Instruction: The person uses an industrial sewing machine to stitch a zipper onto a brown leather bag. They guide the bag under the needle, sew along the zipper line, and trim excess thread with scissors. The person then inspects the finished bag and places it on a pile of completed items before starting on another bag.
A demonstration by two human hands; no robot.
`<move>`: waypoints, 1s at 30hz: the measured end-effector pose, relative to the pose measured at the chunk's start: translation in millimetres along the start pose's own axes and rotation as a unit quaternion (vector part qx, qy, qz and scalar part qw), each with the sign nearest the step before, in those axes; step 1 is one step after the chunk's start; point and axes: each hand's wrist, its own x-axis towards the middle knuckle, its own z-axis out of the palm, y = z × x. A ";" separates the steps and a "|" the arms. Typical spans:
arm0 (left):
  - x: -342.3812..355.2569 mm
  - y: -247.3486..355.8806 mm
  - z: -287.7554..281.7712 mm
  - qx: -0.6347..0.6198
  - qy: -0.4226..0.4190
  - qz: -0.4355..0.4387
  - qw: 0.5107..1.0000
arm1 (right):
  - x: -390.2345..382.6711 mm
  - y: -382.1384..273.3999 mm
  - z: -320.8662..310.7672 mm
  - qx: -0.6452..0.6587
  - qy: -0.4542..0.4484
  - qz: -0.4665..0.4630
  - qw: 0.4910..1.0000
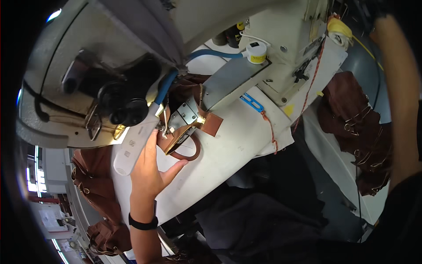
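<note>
A brown leather piece with a brass zipper lies under the needle area of a sewing machine, on the metal plate. My left hand rests at its near left side, fingers stretched forward along the leather and thumb spread away from them. The thumb tip is by a rounded leather loop. A small square leather tab sticks out at the zipper's right. Far to the upper right reaches my right hand, beside the machine's end; it is dark and its fingers cannot be made out.
A white lamp arm overhangs my left wrist. Blue thread snips on a red cord lie on the white machine bed. Brown leather bags hang at left and are piled at right. A round white magnetic-looking base sits behind.
</note>
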 end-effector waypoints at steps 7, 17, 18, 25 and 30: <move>19.0 -42.3 16.7 -0.063 0.009 0.031 0.998 | -107.8 155.8 76.5 0.010 0.324 -0.074 0.943; 32.6 -57.9 37.6 -0.137 -0.028 0.002 0.990 | -18.7 71.7 37.4 0.026 0.299 -0.121 0.946; 32.1 -57.7 44.2 -0.116 -0.004 0.018 0.993 | -40.9 76.5 53.3 0.031 0.352 -0.111 0.929; 24.2 -65.2 35.1 0.149 0.117 0.107 0.976 | -47.7 55.0 26.4 0.088 0.226 -0.041 0.969; -15.5 -100.2 33.7 0.249 0.091 -0.016 0.964 | -22.5 17.9 -2.3 -0.033 0.051 0.014 0.998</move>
